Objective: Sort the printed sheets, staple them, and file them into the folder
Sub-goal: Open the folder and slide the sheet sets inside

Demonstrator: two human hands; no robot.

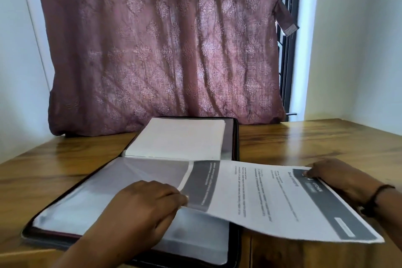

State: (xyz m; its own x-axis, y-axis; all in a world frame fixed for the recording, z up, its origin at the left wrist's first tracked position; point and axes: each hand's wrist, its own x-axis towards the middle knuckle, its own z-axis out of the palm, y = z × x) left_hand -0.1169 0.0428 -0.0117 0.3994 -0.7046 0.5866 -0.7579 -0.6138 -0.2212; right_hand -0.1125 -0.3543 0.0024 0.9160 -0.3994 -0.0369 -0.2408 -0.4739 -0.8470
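Observation:
An open dark folder [236, 137] with clear plastic sleeves lies on the wooden table [315, 141]. A printed sheet [272, 198] with a grey band sticks halfway out of the near sleeve [130, 176], its left part inside the plastic. My left hand [143, 206] pinches the sleeve's open edge and lifts it off the sheet. My right hand [335, 178] holds the sheet's far right corner, thumb on top. The far half of the folder carries a white stack of sleeved pages [178, 139].
A mauve patterned curtain [161, 45] hangs behind the table down to the folder's far edge. White walls stand left and right, and a dark window frame [289, 50] shows beside the curtain. Bare wood lies to the right and left of the folder.

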